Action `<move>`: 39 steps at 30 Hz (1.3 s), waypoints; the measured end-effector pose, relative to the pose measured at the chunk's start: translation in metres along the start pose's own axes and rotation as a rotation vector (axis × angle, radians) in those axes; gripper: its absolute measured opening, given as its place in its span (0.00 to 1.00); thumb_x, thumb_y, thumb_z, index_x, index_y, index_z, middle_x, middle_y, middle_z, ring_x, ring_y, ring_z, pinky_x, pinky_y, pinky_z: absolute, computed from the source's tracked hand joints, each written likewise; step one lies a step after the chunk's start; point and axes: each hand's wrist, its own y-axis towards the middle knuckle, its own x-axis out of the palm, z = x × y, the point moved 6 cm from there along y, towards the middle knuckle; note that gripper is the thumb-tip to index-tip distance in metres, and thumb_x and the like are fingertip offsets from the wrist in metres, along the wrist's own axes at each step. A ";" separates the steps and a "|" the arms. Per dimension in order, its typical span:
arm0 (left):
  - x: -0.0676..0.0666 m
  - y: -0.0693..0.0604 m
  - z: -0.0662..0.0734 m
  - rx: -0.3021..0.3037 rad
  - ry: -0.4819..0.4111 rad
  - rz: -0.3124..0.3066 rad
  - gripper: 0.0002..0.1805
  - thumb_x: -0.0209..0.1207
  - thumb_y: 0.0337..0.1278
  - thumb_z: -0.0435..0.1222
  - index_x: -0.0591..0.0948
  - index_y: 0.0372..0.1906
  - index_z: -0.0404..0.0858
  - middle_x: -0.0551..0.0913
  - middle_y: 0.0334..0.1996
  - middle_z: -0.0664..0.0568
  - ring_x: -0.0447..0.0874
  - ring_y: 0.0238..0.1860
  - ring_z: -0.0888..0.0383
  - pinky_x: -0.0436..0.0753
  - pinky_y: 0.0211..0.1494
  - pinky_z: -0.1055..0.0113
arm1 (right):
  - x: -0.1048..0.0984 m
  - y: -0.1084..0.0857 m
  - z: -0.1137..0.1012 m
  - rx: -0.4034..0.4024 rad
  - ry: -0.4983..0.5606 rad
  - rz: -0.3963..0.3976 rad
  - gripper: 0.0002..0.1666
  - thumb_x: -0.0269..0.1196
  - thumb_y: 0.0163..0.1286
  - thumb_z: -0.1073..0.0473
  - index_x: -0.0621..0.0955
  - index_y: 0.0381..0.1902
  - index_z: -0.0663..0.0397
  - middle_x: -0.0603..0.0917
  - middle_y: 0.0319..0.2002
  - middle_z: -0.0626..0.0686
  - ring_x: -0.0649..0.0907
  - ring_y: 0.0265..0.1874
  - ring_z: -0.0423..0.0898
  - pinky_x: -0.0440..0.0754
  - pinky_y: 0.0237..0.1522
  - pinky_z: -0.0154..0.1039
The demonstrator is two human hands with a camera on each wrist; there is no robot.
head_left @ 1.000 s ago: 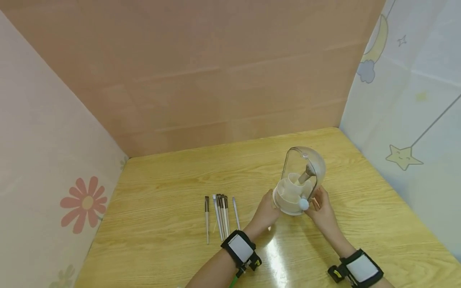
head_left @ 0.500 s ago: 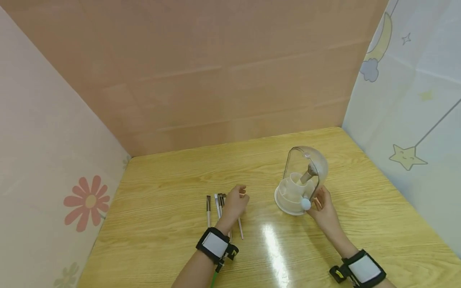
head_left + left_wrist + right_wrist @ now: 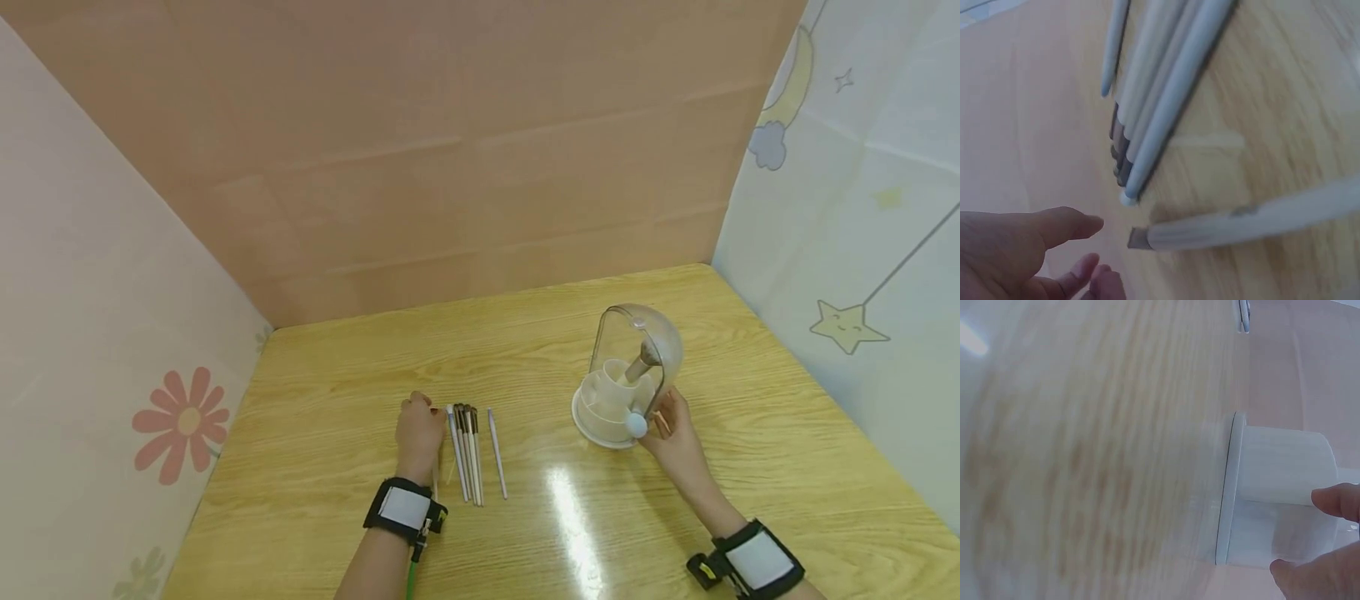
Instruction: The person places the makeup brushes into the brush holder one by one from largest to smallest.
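Note:
In the head view my left hand (image 3: 420, 433) is over the leftmost brush, largely covering it. The left wrist view shows that brush (image 3: 1241, 222) lying apart from the others, its dark tip beside my parted thumb and fingers (image 3: 1066, 226), which hold nothing. Several brushes (image 3: 467, 458) lie side by side just right of that hand. My right hand (image 3: 675, 437) grips the right side of a white round brush holder (image 3: 603, 425) with a clear dome; thumb and finger rest on its wall (image 3: 1285, 465). One thick brush (image 3: 641, 362) leans inside.
A single pale brush (image 3: 497, 454) lies right of the bundle, between it and the holder. The wooden table (image 3: 360, 358) meets an orange-brown backdrop behind, with patterned sheets at both sides. Light glares on the table in front of the holder.
My left hand has left the holder's left side and moved leftward across the bundle to the leftmost brush. My right hand has stayed at the holder.

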 end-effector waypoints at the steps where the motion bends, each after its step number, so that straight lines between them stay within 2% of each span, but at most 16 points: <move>1: 0.000 0.000 -0.004 -0.012 0.018 -0.004 0.16 0.61 0.58 0.34 0.74 0.45 0.26 0.76 0.40 0.33 0.79 0.34 0.42 0.79 0.31 0.54 | 0.000 0.000 0.000 -0.002 0.000 0.002 0.52 0.56 0.63 0.76 0.37 0.74 0.64 0.47 0.71 0.76 0.46 0.72 0.71 0.45 0.71 0.63; 5: 0.001 0.002 -0.014 -0.058 0.056 -0.030 0.23 0.60 0.58 0.36 0.70 0.50 0.21 0.75 0.43 0.28 0.80 0.38 0.37 0.81 0.35 0.49 | 0.000 0.001 0.002 -0.007 0.006 0.004 0.53 0.56 0.62 0.77 0.36 0.74 0.64 0.47 0.71 0.76 0.46 0.72 0.71 0.44 0.71 0.64; 9: 0.003 0.003 -0.020 -0.089 0.086 -0.059 0.27 0.61 0.57 0.37 0.70 0.53 0.19 0.78 0.41 0.28 0.82 0.36 0.40 0.81 0.31 0.52 | 0.000 0.000 0.003 -0.008 0.009 0.001 0.54 0.55 0.61 0.78 0.35 0.74 0.63 0.46 0.71 0.76 0.45 0.72 0.72 0.44 0.71 0.64; 12: 0.004 0.003 -0.021 -0.081 0.081 -0.080 0.19 0.62 0.56 0.37 0.75 0.42 0.22 0.79 0.30 0.35 0.78 0.27 0.48 0.75 0.23 0.61 | 0.001 0.000 0.003 -0.005 0.007 0.002 0.54 0.55 0.61 0.78 0.35 0.74 0.63 0.46 0.71 0.76 0.45 0.72 0.72 0.44 0.71 0.64; 14: 0.005 0.004 -0.022 -0.069 0.071 -0.087 0.14 0.62 0.56 0.36 0.76 0.31 0.27 0.75 0.22 0.43 0.71 0.21 0.54 0.68 0.20 0.66 | 0.001 0.000 0.002 -0.005 0.012 0.005 0.54 0.55 0.61 0.78 0.36 0.74 0.64 0.46 0.71 0.76 0.45 0.72 0.72 0.44 0.71 0.64; 17: 0.007 0.005 -0.024 -0.063 0.064 -0.096 0.15 0.61 0.56 0.36 0.70 0.20 0.36 0.65 0.17 0.51 0.63 0.18 0.58 0.61 0.19 0.70 | 0.001 0.000 0.001 -0.003 0.017 -0.001 0.54 0.56 0.62 0.77 0.35 0.74 0.63 0.45 0.71 0.76 0.44 0.72 0.72 0.44 0.71 0.64; 20: 0.008 0.006 -0.026 -0.061 0.061 -0.097 0.19 0.60 0.56 0.35 0.67 0.15 0.39 0.63 0.15 0.54 0.61 0.17 0.59 0.60 0.19 0.71 | 0.000 0.000 0.002 0.004 0.012 -0.008 0.54 0.57 0.63 0.76 0.35 0.74 0.62 0.43 0.72 0.76 0.44 0.72 0.71 0.43 0.72 0.63; 27: 0.006 0.005 -0.024 -0.057 0.035 -0.072 0.17 0.59 0.58 0.32 0.70 0.15 0.37 0.65 0.13 0.53 0.63 0.15 0.59 0.60 0.16 0.71 | 0.000 0.001 0.001 0.006 0.008 -0.007 0.55 0.56 0.62 0.77 0.34 0.74 0.61 0.44 0.72 0.75 0.45 0.73 0.70 0.44 0.72 0.62; 34: 0.006 0.006 -0.027 -0.059 0.019 -0.070 0.19 0.57 0.57 0.30 0.67 0.13 0.40 0.62 0.12 0.55 0.60 0.14 0.60 0.59 0.16 0.72 | 0.000 -0.001 0.001 0.013 -0.008 -0.014 0.55 0.56 0.62 0.77 0.34 0.74 0.62 0.43 0.72 0.75 0.45 0.72 0.71 0.45 0.72 0.63; 39: 0.000 0.005 -0.018 -0.054 -0.008 -0.064 0.17 0.56 0.58 0.31 0.72 0.14 0.37 0.63 0.11 0.55 0.60 0.14 0.60 0.59 0.16 0.72 | 0.000 -0.002 0.001 0.019 -0.014 -0.017 0.55 0.56 0.63 0.76 0.33 0.74 0.62 0.43 0.72 0.75 0.45 0.73 0.71 0.45 0.72 0.62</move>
